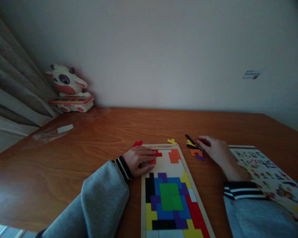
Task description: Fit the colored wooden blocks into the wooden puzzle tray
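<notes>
A wooden puzzle board (165,168) lies on the table, its lower part filled with coloured block pieces and bare wood showing near the top. My left hand (139,160) rests on the board's upper left edge with its fingers stretched out. Its fingertips touch a red piece (159,153) and partly cover an orange piece (152,162). An orange-red piece (174,156) sits at the board's upper right. Right of the board, my right hand (216,148) pinches a red puzzle piece (205,142), mostly hidden by the fingers. Beneath it are loose pieces, among them an orange one (195,152).
A yellow piece (172,141) and a red piece (137,143) lie beyond the board's top edge. At the right is a printed pattern sheet (268,168). A cow toy with a keyboard (72,89) stands back left, near clear plastic wrapping (48,135) and a curtain (12,76).
</notes>
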Demonstrator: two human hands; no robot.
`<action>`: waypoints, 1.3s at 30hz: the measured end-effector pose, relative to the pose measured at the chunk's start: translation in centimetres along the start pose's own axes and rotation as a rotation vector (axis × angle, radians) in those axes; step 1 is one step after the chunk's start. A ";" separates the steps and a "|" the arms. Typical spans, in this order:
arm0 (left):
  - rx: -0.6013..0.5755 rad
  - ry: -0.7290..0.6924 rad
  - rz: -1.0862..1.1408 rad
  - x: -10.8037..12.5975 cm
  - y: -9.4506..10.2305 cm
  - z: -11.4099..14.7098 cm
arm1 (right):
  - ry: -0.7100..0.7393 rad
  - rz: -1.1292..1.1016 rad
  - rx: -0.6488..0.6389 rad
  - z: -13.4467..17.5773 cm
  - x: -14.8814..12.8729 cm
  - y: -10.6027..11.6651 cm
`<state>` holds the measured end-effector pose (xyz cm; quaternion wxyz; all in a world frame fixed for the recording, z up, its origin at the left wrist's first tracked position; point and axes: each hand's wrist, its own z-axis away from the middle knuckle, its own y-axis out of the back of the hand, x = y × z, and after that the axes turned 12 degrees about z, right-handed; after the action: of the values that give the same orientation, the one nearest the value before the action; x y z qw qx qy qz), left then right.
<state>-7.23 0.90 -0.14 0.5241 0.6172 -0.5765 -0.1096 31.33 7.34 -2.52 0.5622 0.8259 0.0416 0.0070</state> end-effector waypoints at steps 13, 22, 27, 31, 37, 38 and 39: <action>0.016 -0.018 -0.001 -0.6 -0.4 0.1 | -0.084 0.031 -0.062 0.3 -0.1 0.6; -0.035 0.004 -0.008 -0.2 0.1 -0.1 | -0.108 0.071 0.021 0.1 -0.9 1.7; -0.014 0.001 -0.006 -0.2 0.0 0.0 | -0.112 -0.501 0.123 0.7 -4.7 2.9; -0.008 0.001 -0.005 -0.2 -0.1 0.0 | 0.071 -0.786 -0.116 1.8 -9.7 4.1; -0.015 0.001 0.005 -0.1 0.1 -0.1 | 0.327 -0.655 -0.152 2.8 -13.0 3.8; -0.020 0.001 0.005 -0.1 0.1 -0.1 | 0.357 -0.609 -0.131 2.9 -13.1 3.6; -0.021 0.000 0.004 -0.1 0.1 -0.1 | 0.377 -0.554 -0.104 2.9 -13.1 3.4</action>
<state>-7.24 1.06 -0.02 0.5308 0.6105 -0.5766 -0.1145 18.68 2.45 0.02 0.5666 0.7375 0.3673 0.0085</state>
